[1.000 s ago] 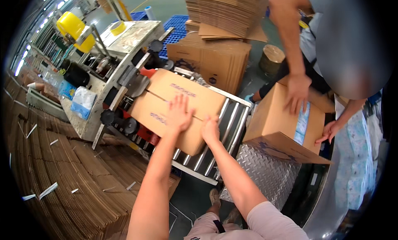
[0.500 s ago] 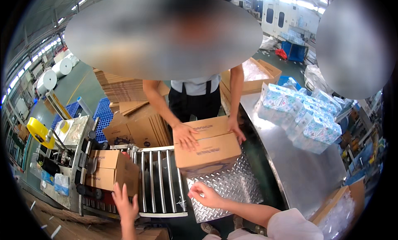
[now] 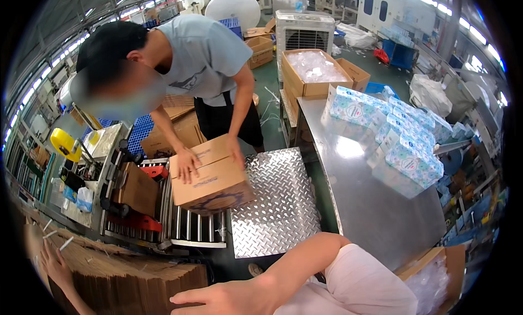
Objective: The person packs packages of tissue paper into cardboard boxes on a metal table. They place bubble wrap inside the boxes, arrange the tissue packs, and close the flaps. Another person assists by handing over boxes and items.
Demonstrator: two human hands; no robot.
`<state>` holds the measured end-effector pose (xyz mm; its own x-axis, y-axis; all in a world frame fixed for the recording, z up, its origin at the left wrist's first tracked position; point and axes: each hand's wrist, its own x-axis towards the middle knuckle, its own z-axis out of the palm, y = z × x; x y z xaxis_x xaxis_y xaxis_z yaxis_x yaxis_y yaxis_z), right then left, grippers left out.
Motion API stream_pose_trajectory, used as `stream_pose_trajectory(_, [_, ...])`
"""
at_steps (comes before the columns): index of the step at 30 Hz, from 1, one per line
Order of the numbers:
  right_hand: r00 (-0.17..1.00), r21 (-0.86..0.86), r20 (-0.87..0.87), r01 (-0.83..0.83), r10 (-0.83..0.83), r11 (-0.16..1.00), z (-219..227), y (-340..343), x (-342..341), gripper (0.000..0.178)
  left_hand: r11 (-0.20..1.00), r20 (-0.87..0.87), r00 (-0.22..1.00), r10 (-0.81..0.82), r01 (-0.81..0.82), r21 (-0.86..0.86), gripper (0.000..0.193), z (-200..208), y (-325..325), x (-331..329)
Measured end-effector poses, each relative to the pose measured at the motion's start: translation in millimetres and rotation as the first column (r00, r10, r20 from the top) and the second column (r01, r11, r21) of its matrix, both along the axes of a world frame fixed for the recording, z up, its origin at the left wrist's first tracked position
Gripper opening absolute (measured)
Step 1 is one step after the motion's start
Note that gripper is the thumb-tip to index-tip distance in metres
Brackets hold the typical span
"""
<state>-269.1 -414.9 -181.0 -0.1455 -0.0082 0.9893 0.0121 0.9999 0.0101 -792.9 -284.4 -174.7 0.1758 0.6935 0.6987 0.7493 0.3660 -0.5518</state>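
Observation:
My left hand (image 3: 57, 268) is at the lower left with its fingers stretched out, against the end of a stack of flat folded cartons (image 3: 131, 285). My right hand (image 3: 231, 297) reaches in front of me at the lower edge, fingers extended toward the same stack, nothing seen in it; part of it is cut off by the frame. Across from me a co-worker has both hands on a closed brown carton (image 3: 210, 179), which rests at the end of the roller conveyor (image 3: 201, 228). Another carton (image 3: 136, 190) stands farther left at the taping machine.
A diamond-plate metal platform (image 3: 275, 206) lies beside the conveyor. To the right, a steel table (image 3: 376, 222) bears several blue-patterned tissue packs (image 3: 411, 162). Open cartons of clear plastic stand at its far end (image 3: 316, 70) and near right (image 3: 436, 282). A yellow tape roll (image 3: 65, 143) sits at left.
My view has turned. Both my hands have moved down toward the flat cartons. The co-worker's carton has gone left from the metal platform onto the rollers, and the other carton is farther into the machine.

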Motion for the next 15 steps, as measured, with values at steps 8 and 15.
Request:
stream_pose_trajectory(8, [0.996, 0.17, -0.04, 0.087, -0.081, 0.982, -18, -29, 17, 0.01, 0.955, 0.469, 0.883, 0.003, 0.137, -0.265, 0.042, 30, -16, -22])
stream_pose_trajectory(15, [0.986, 0.165, -0.125, 0.133, -0.113, 0.977, -14, -36, 28, 0.015, 0.896, 0.712, 0.668, -0.214, 0.424, -0.128, 0.041, 53, -25, -43])
